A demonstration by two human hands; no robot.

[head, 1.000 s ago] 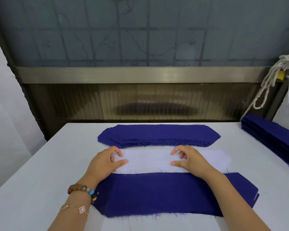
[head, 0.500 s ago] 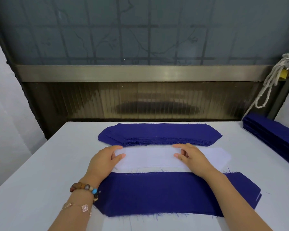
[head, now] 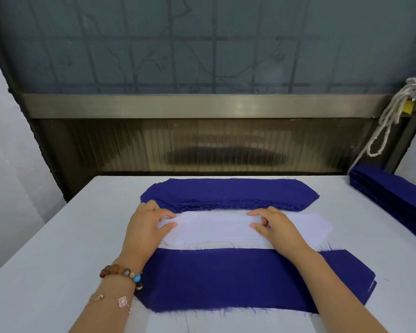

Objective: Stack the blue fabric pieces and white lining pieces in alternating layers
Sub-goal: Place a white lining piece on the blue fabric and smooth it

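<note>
Now hands (head: 145, 228) closer around white lining (head: 214, 228)

The table (head: 58, 248) is a pale, bluish white. On it, the far stack of cloth (head: 228, 192), the near cloth piece (head: 226, 280) and the side stack (head: 394, 195) are all the same deep, plain blue, with frayed blue threads at their edges. The lining piece (head: 214, 227) is plain white, a little brighter than the table.

The bead bracelet (head: 121, 272) is brown and tan with one turquoise bead. The chain bracelet (head: 123, 301) is gold with a pale pink clover charm.

The window (head: 202, 44) is grey-green, crossed by a dark grid and thin branch-like lines. The rail (head: 202, 105) is dull bronze, and the panel (head: 202, 145) is dark brown with fine vertical ribs. The rope (head: 389, 121) is off-white, beside what may be a yellow tag (head: 408, 107).
</note>
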